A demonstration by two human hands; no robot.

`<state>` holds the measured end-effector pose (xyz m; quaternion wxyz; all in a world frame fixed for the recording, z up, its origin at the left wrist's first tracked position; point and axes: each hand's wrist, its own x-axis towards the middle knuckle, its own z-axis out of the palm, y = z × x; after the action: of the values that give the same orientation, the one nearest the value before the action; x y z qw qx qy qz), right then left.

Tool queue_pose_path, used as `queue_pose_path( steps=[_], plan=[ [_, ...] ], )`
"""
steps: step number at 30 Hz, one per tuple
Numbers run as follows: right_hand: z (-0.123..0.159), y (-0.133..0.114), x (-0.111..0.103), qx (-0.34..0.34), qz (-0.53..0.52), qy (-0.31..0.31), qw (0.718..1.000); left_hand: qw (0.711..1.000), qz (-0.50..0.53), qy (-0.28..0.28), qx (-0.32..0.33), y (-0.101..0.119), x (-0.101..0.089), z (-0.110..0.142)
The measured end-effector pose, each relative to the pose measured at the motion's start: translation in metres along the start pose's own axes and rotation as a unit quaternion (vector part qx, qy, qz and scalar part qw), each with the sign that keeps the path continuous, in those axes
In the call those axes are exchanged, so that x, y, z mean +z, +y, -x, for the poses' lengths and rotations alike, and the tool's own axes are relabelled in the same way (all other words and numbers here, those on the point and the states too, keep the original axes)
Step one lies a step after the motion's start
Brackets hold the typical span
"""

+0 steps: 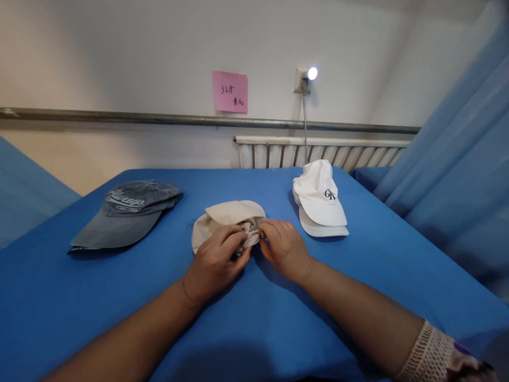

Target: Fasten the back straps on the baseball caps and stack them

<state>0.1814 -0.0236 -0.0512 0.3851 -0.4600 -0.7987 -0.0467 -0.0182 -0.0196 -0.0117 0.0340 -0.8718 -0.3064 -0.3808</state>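
A beige cap (234, 211) lies in the middle of the blue-covered table, its opening and inner lining facing me. My left hand (218, 254) is closed on the near left part of its edge, with a small dark piece showing under the fingers. On the right edge of the same cap, my right hand (284, 248) pinches the rim between thumb and fingers. The fingertips of both hands are partly hidden by the cloth. A stack of white and pale caps (320, 199) stands to the right, and grey caps (127, 212) lie to the left.
The blue table cover (246, 329) runs back to a radiator (286, 154) and a metal rail (159, 118) on the wall. A pink note (229, 92) and a lit plug (312, 73) with a hanging cord are above. A blue curtain (457, 138) hangs at the right.
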Motion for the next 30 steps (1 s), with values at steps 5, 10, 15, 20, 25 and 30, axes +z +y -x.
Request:
queue_pose_path(
  steps=[5,10,15,20,25,30],
  plan=[
    [0.003,0.007,0.009,0.107,-0.106,-0.030,0.988,1.000,0.005,0.005,0.010,0.004,-0.001,0.001],
    [0.005,0.005,0.011,0.103,-0.163,0.000,0.981,0.998,0.050,0.030,-0.025,0.006,-0.001,-0.001],
    [0.002,0.006,0.019,0.103,-0.188,0.082,0.973,0.995,0.077,0.049,-0.026,0.007,0.005,0.001],
    [-0.001,0.008,0.020,0.074,-0.181,0.094,0.976,0.995,0.087,0.037,-0.033,0.007,0.010,0.003],
    [-0.008,0.016,0.006,0.045,-0.159,0.014,0.986,0.998,0.059,0.011,-0.037,-0.002,0.001,-0.001],
    [-0.011,0.026,-0.006,0.024,-0.199,-0.111,0.973,0.991,0.079,-0.099,-0.038,-0.010,-0.003,-0.001]
  ],
)
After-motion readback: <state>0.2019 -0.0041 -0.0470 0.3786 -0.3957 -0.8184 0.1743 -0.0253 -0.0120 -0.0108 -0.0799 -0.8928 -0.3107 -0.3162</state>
